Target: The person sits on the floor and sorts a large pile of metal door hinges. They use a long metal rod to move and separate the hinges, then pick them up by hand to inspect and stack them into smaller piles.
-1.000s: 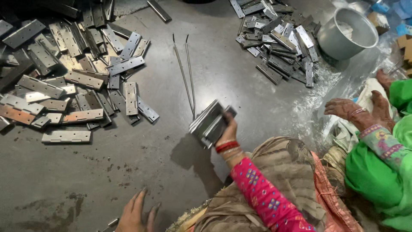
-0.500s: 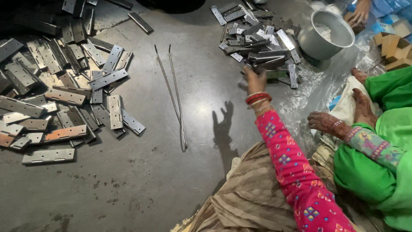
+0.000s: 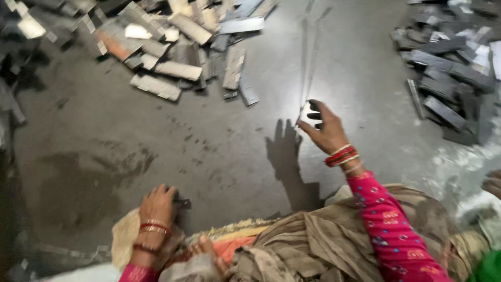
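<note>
My right hand (image 3: 324, 129) reaches out over the grey floor with its fingers spread, holding nothing. Its fingertips are at the near end of two thin metal rods (image 3: 308, 68) that lie on the floor and run away from me. My left hand (image 3: 156, 206) is low at the front, pressed down on the floor with its fingers curled. A small dark piece (image 3: 182, 202) sits at its fingertips, and I cannot tell whether the hand grips it. My pink sleeve and red bangles show on the right arm.
A heap of flat, pale metal plates (image 3: 177, 47) spreads across the far left. A darker pile of metal strips (image 3: 449, 78) lies at the far right. Another person's hand (image 3: 493, 184) and green garment (image 3: 490, 269) are at the right edge.
My right hand held a stack of plates, carried it to the right pile, and has come back without it to the rods. My view has swung down and left, bringing my left hand in.
</note>
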